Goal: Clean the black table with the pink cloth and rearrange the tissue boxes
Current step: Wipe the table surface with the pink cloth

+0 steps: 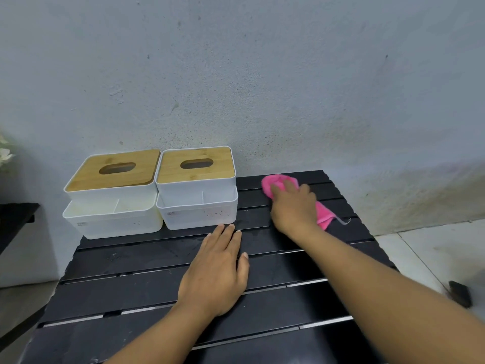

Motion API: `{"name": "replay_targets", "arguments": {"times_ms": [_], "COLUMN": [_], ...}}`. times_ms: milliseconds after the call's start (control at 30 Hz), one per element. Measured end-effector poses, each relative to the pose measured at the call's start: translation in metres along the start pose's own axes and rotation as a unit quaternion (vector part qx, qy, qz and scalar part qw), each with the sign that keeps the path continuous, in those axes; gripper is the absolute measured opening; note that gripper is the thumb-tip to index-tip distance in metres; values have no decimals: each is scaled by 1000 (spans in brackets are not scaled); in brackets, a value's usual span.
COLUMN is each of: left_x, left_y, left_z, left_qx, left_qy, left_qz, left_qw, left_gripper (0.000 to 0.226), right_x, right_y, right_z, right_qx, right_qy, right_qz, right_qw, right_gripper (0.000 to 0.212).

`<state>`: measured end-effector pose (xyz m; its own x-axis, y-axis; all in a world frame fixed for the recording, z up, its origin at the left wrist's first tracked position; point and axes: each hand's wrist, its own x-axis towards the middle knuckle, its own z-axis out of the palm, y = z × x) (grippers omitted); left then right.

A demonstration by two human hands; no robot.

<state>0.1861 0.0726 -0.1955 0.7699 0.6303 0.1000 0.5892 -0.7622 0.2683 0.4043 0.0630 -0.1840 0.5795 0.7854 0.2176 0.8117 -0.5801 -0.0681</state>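
Note:
Two white tissue boxes with wooden lids stand side by side at the back left of the black slatted table (136, 292): the left tissue box (112, 193) and the right tissue box (196, 187). My right hand (294, 206) presses flat on the pink cloth (275, 183) at the table's back right, near the wall; the cloth's tail sticks out to the right of the hand. My left hand (217, 269) rests flat on the table's middle, fingertips just in front of the right tissue box.
A grey wall runs right behind the table. Pale floor tiles (430, 253) lie to the right, with a small dark object (459, 292) on them. A dark shelf edge (15, 216) and some white flowers (5, 153) sit at the far left.

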Motion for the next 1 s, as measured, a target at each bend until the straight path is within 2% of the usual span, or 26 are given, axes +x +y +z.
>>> {"name": "replay_targets", "arguments": {"times_ms": [100,200,267,400,500,567,633,767,867,1000], "left_x": [-1,-1,-1,-2,0,0,-1,-1,-1,0], "left_y": [2,1,1,3,0,1,2,1,1,1], "left_z": [0,-1,-2,-3,-1,-1,-1,1,0,0], "left_qx": [5,-1,-3,-14,-8,-5,-3,3,2,4], "left_qy": [-3,-3,-3,-3,-2,-3,-2,2,-1,-3], "left_qz": [2,0,-3,-7,-3,-4,-3,2,3,2], "left_qw": [1000,1000,1000,1000,1000,1000,1000,1000,1000,1000], "left_gripper": [72,65,60,60,60,60,62,69,60,59], "right_x": [-21,-17,-3,20,18,7,-11,-51,-81,-92], "right_y": [-14,3,26,76,63,40,16,-6,4,5], "right_z": [2,-1,-2,-7,-7,-7,-6,-6,-10,-10], "right_qx": [-11,0,-2,1,-2,-2,-8,1,18,23], "right_qy": [2,-12,-26,-45,-44,-24,0,13,17,16], "right_qz": [-74,-87,-36,120,144,97,14,-112,-151,-147], "right_qw": [997,996,999,992,989,995,1000,994,988,989], "right_gripper": [43,44,43,49,49,47,43,39,38,38]}}
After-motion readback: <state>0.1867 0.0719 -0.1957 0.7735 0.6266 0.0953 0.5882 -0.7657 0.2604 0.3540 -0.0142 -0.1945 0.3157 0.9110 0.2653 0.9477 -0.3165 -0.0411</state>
